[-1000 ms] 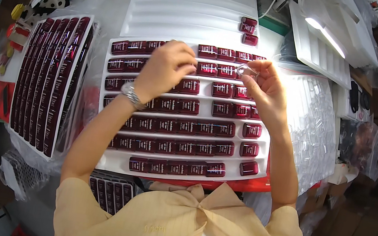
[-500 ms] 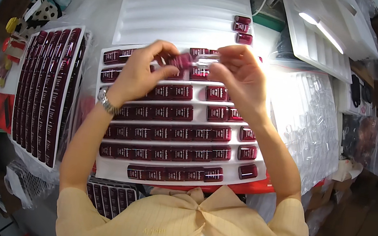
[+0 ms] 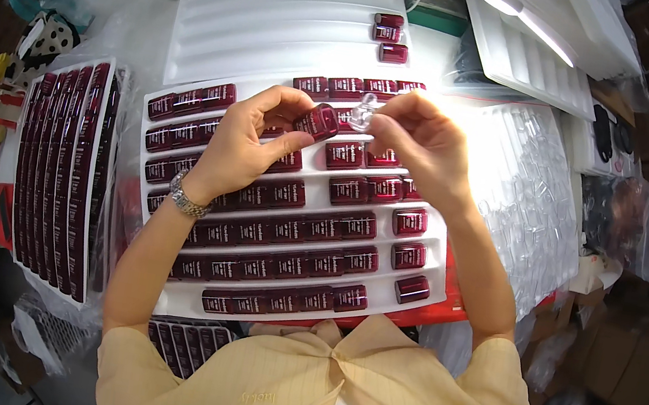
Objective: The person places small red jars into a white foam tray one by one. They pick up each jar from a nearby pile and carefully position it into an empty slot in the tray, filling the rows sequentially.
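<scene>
My left hand point(image 3: 260, 136), with a metal watch on its wrist, pinches a small, glossy dark red bottle point(image 3: 318, 122) with pale print on its side. Just to the right, a small clear plastic piece point(image 3: 364, 112) is between the fingertips of my right hand point(image 3: 423, 143). A narrow gap shows between the bottle and the clear piece. Both hands are above a white ridged tray point(image 3: 321, 169), where rows of matching dark red bottles point(image 3: 285, 231) lie on their sides. My left hand and forearm hide part of the rows.
Behind lies another white ridged tray point(image 3: 288, 12) with 3 red bottles point(image 3: 393, 53) at its right edge. A bag of clear plastic pieces point(image 3: 523, 197) is at the right, under a bright lamp point(image 3: 534, 30). Filled trays point(image 3: 58, 175) lean at the left.
The bottle in my left hand has turned and is steadier. My right hand's clear piece has tilted more upright beside it. The whole scene has shifted a little leftward in the picture.
</scene>
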A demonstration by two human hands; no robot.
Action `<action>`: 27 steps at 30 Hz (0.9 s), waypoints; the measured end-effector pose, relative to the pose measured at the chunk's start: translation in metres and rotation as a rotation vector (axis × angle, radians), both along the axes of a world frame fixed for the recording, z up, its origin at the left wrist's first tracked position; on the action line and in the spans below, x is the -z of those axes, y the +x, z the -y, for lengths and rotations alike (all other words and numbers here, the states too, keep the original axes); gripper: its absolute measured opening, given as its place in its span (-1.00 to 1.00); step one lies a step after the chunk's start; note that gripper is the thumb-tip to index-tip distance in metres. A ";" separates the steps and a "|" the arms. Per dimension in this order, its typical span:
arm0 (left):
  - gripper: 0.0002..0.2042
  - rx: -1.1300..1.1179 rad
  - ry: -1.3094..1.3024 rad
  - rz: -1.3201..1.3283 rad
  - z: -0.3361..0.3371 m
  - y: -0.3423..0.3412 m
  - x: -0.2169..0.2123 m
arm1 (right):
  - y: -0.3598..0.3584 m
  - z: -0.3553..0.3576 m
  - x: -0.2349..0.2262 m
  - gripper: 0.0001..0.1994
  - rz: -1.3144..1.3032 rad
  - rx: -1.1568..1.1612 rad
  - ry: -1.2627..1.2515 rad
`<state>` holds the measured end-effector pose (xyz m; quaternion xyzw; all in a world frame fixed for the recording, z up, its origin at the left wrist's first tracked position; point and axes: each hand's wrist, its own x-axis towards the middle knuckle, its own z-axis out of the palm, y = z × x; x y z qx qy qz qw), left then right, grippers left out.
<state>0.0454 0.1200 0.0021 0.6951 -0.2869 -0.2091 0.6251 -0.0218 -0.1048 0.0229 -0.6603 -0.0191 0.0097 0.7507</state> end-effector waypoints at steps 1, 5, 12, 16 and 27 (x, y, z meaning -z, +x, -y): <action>-0.67 -0.007 0.011 0.022 -0.001 -0.001 -0.002 | -0.002 0.009 -0.005 -0.92 -0.038 -0.059 0.066; -0.66 0.066 -0.051 -0.117 -0.002 -0.007 -0.010 | -0.007 0.017 -0.019 -0.89 -0.044 -0.271 0.275; -0.66 0.162 -0.099 0.075 -0.001 -0.010 -0.014 | -0.005 0.011 -0.018 -0.89 -0.213 -0.279 0.232; -0.67 0.081 -0.117 0.003 0.002 -0.016 -0.008 | -0.011 0.002 -0.002 -0.77 -0.185 -0.182 -0.118; -0.76 -0.221 0.601 0.746 -0.019 0.049 0.023 | -0.002 0.253 0.084 -0.62 -0.095 0.411 -1.811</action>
